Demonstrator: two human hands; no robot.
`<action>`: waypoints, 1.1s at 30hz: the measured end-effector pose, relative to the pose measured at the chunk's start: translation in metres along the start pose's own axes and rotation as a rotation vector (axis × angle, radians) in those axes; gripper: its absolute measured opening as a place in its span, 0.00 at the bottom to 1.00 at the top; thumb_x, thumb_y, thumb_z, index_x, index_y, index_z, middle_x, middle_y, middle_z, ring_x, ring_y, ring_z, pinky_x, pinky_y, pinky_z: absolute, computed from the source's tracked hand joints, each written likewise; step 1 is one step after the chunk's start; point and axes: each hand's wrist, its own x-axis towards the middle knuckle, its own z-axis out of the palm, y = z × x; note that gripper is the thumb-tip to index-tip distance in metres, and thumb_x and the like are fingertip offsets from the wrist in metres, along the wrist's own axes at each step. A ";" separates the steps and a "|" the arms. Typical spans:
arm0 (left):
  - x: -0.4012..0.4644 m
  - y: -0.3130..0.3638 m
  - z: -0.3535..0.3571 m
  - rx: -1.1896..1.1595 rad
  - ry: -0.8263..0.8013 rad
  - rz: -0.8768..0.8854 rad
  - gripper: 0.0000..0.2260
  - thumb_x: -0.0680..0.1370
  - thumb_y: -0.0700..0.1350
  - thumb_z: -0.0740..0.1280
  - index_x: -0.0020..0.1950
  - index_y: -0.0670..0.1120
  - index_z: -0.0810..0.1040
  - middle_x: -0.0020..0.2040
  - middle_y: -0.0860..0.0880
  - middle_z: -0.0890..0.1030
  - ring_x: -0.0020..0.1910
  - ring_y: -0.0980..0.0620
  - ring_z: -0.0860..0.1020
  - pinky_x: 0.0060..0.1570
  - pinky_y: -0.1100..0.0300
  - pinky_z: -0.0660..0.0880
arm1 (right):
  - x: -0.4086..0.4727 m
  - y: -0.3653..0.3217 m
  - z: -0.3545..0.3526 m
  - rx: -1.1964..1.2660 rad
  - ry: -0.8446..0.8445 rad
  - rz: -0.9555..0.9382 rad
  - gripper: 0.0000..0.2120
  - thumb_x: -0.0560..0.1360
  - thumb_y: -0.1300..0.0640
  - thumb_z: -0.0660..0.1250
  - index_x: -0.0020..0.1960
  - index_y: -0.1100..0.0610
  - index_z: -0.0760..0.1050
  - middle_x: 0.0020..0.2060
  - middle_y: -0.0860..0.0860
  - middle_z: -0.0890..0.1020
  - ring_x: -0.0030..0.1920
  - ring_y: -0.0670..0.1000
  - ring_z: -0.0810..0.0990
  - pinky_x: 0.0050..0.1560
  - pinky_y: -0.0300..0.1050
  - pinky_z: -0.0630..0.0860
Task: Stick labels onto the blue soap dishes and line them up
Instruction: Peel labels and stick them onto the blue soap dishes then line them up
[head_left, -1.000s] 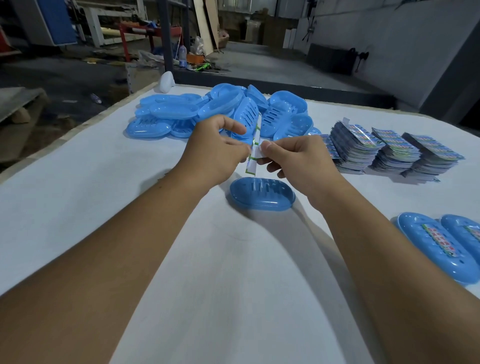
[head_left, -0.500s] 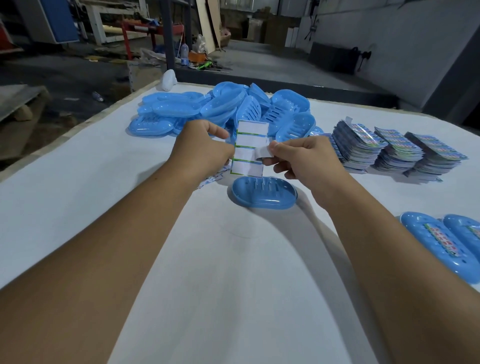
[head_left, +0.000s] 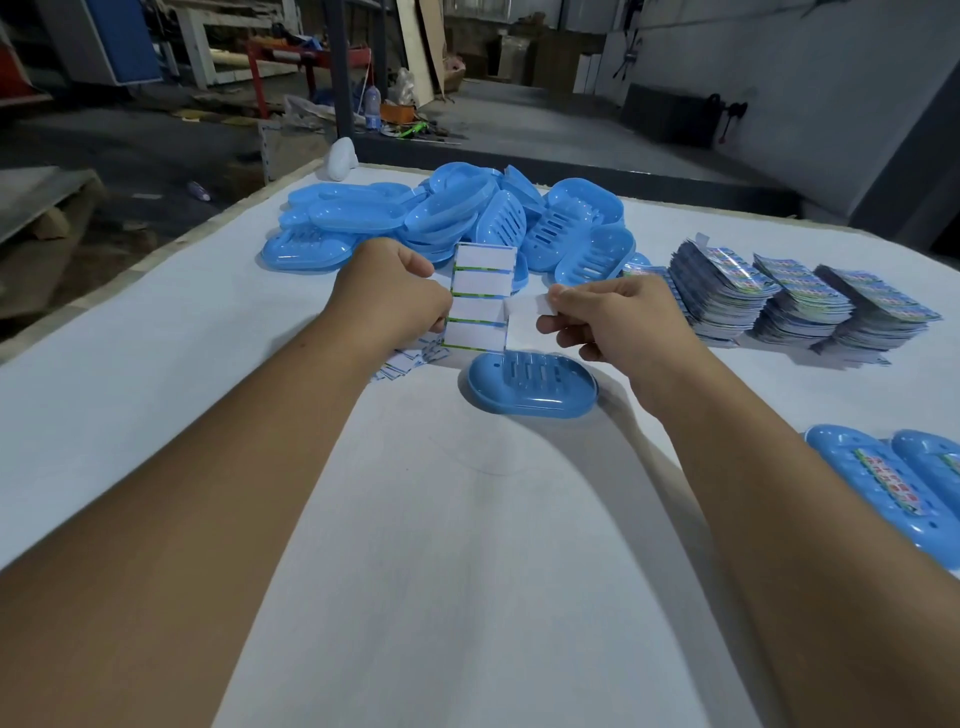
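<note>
My left hand (head_left: 392, 293) grips the left edge of a label sheet (head_left: 480, 296), held upright with its white back towards me. My right hand (head_left: 605, 319) pinches one label (head_left: 524, 306) by its end, peeled partly off the sheet's right edge. A single blue soap dish (head_left: 532, 384) lies upside down on the white table (head_left: 467, 545) just below both hands. A heap of blue soap dishes (head_left: 457, 218) lies behind the hands. Two labelled dishes (head_left: 893, 488) lie side by side at the right edge.
Three stacks of printed label sheets (head_left: 800, 301) stand at the right, behind my right hand. A few loose backing papers (head_left: 410, 358) lie under my left wrist. The table's left edge (head_left: 156, 260) drops to a cluttered workshop floor.
The sheet has turned from edge-on to flat, facing me. My right hand has pulled to the right, drawing a label away from the sheet's right edge.
</note>
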 end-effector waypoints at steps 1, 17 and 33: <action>0.001 0.000 -0.001 0.005 0.004 -0.006 0.13 0.70 0.39 0.74 0.48 0.52 0.76 0.35 0.51 0.85 0.39 0.55 0.85 0.35 0.61 0.79 | 0.000 0.000 0.000 0.003 0.009 0.004 0.09 0.79 0.52 0.71 0.45 0.57 0.85 0.38 0.50 0.88 0.32 0.43 0.80 0.39 0.40 0.75; -0.006 -0.004 -0.017 0.821 0.099 0.179 0.12 0.78 0.46 0.70 0.60 0.46 0.77 0.54 0.44 0.79 0.48 0.45 0.77 0.42 0.53 0.71 | -0.002 -0.003 0.000 -0.051 0.069 0.035 0.15 0.73 0.45 0.74 0.42 0.58 0.85 0.33 0.47 0.86 0.30 0.41 0.78 0.34 0.38 0.74; -0.032 0.014 0.022 -0.054 -0.239 0.211 0.06 0.73 0.53 0.76 0.43 0.52 0.87 0.29 0.65 0.80 0.29 0.73 0.75 0.31 0.67 0.68 | -0.010 -0.012 0.010 -0.063 0.095 -0.103 0.15 0.72 0.50 0.76 0.28 0.53 0.81 0.26 0.46 0.81 0.26 0.42 0.72 0.27 0.33 0.70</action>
